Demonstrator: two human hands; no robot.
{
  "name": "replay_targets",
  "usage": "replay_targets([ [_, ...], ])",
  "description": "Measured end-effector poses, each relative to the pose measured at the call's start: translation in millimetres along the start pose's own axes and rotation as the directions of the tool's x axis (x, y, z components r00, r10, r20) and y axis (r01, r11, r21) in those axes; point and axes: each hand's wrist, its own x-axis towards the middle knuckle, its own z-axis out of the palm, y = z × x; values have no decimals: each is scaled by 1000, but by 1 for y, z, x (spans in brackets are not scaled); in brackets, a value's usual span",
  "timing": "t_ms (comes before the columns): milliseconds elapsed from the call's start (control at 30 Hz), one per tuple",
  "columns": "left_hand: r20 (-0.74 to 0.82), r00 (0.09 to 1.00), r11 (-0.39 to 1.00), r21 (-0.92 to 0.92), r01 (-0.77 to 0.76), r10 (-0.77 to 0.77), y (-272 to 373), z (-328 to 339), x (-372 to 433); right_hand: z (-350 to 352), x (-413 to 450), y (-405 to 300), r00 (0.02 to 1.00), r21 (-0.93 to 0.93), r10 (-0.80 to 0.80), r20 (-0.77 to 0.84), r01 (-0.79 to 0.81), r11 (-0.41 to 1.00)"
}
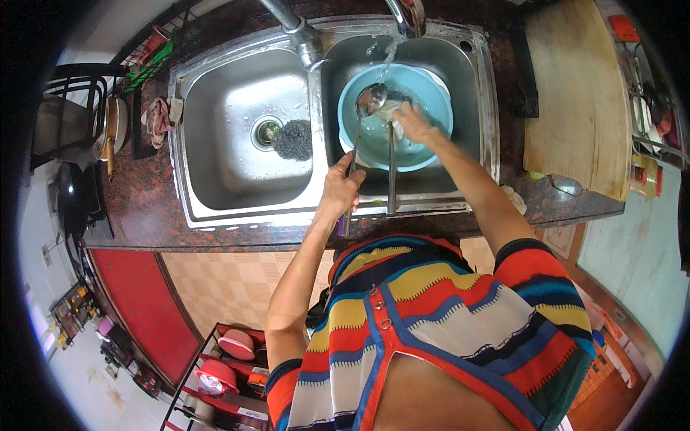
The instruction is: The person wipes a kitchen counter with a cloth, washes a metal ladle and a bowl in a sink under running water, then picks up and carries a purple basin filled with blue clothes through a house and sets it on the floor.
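My left hand (342,186) grips the handle of a metal ladle (372,99) at the front of the right sink bowl. The ladle's round head is over the light-blue plastic basin (342,110), below the running faucet (409,19). Inside the basin, my right hand (414,124) is closed on a pale, wet cloth (389,111) close to the ladle head. A second utensil's long handle (392,186) leans over the basin's near rim; its head is hidden by the cloth and water. Water fills part of the basin.
A dark scouring pad (292,140) lies beside the drain in the left sink bowl (226,134). At the right stands a large wooden board (574,102). A crumpled rag (157,119) rests on the left counter, near a wire rack (75,86).
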Motion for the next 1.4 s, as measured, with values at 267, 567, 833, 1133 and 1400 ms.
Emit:
replay_targets([
  [267,-8,1000,994,103,26,-25,4,-4,-1,-66,-55,-30,938,444,67,-339,97,891],
  [567,113,990,901,417,-121,81,33,4,-6,-96,-45,-87,660,-493,-578,-480,342,800],
  [833,203,978,999,9,52,-53,42,-14,-10,-139,7,-63,832,-400,-554,-14,503,766],
  [1133,366,928,735,-647,204,65,32,-17,-15,-95,26,-12,913,672,42,-406,267,691],
  [1400,227,974,843,-527,107,18,17,4,4,5,25,-58,970,646,238,40,157,-747],
])
